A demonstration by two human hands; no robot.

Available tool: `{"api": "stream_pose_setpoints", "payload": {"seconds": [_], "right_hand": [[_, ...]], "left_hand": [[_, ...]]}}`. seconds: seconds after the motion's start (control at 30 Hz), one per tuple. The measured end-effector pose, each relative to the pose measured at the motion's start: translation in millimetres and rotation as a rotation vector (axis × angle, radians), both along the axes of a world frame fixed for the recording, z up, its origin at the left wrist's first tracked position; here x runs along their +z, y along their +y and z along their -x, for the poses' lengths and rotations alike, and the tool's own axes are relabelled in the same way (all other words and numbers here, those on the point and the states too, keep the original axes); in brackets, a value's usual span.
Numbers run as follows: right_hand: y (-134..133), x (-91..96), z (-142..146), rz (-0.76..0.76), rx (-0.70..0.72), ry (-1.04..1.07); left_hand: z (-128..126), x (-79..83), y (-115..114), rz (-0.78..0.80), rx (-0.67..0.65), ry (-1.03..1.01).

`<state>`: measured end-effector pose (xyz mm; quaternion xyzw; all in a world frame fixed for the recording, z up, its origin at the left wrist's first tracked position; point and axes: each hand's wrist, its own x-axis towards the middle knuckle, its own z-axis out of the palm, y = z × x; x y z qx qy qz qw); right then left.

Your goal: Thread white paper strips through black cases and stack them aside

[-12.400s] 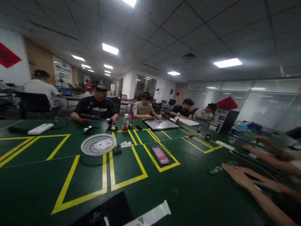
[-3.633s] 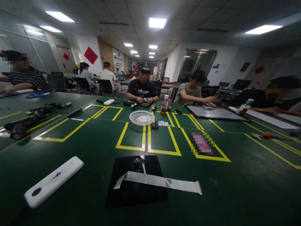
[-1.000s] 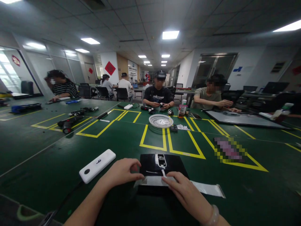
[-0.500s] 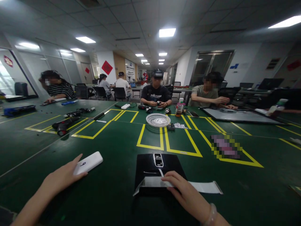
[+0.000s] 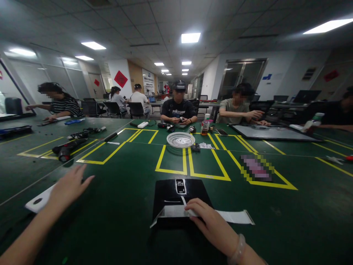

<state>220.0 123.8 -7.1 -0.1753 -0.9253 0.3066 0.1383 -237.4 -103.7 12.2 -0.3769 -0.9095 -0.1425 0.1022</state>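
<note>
Head view: left hand (image 5: 70,186) near left, fingers spread, nothing grasped, over white power bank (image 5: 41,198); contact unclear. Right hand (image 5: 211,222) near centre, fingertips on white flat ribbon cable (image 5: 173,211), can't tell if pinched. Cable lies across black plastic panel (image 5: 167,192) on green table (image 5: 118,213). White slotted basket (image 5: 171,141) farther off.

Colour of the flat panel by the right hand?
Black and shiny; the flat panel shows in the head view, the only one.

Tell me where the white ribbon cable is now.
In the head view, lower centre, the white ribbon cable runs across the black panel, the right hand on it.
</note>
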Motion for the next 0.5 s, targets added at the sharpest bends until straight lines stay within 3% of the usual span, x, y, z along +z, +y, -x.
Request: {"api": "stream_pose_setpoints", "payload": {"seconds": [0.13,0.2,0.23,0.33,0.5], "right_hand": [[1,-3.0,1,-0.017,-0.016,0.051],[0,-5.6,2,-0.021,-0.043,0.086],[0,-7.3,2,-0.028,-0.054,0.107],[1,-12.7,3,-0.066,-0.062,0.131],[0,-16.7,4,-0.261,-0.032,0.052]], "left_hand": [[-141,9.4,61,0.075,-0.472,-0.337],[-191,4.0,76,0.164,-0.641,-0.47],[-206,0.5,80,0.179,-0.665,-0.496],[-222,-9.4,83,0.157,-0.65,-0.478],[-209,-16.3,81,0.11,-0.611,-0.458]]}}
